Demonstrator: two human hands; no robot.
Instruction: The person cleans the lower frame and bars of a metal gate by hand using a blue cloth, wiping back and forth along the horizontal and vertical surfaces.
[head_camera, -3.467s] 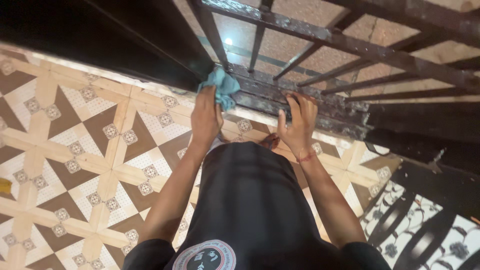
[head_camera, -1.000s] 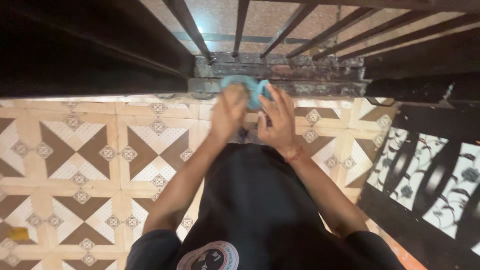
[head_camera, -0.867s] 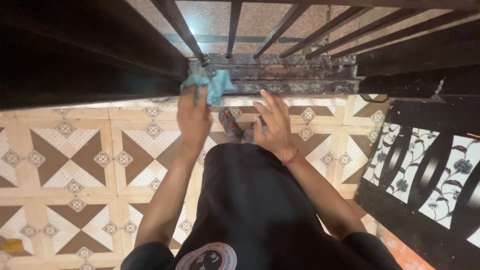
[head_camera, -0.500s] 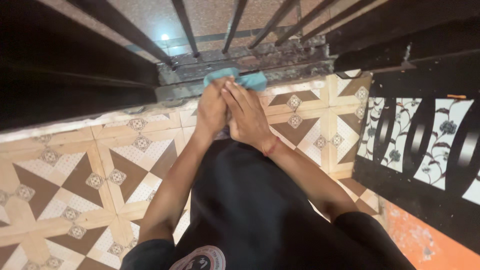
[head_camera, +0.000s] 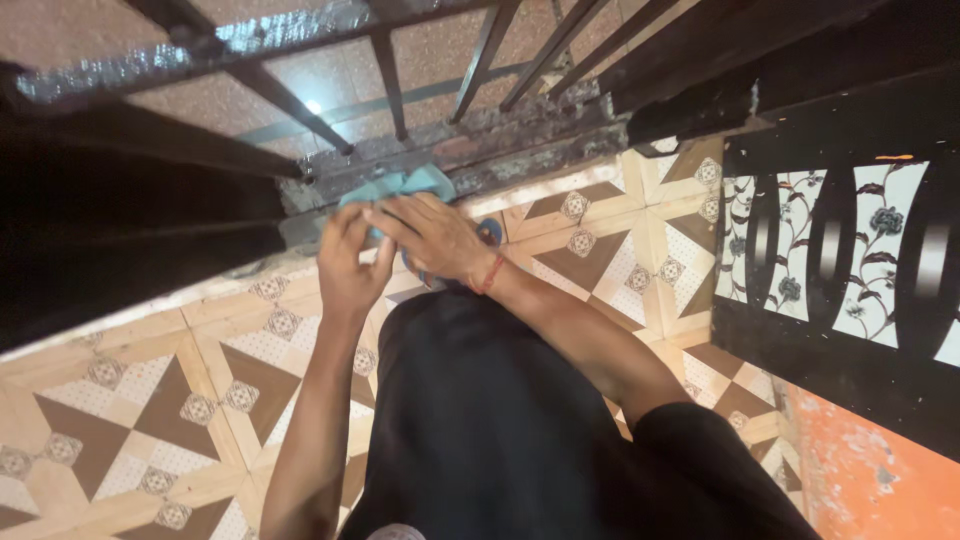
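1. since half a second ago both hands have slid left along the gate's bottom rail (head_camera: 520, 150), and the right hand no longer lies flat over the left.
2. left hand (head_camera: 350, 262) has its grip curled around the teal cloth (head_camera: 400, 186), fingers pinching its lower edge.
3. right hand (head_camera: 432, 238) reaches across, fingers nearly straight, its grip loose, fingertips touching the cloth.
4. the cloth is bunched against the rusty dark rail, just above the patterned floor tiles (head_camera: 180, 400).
5. a red thread (head_camera: 490, 273) circles the right wrist.
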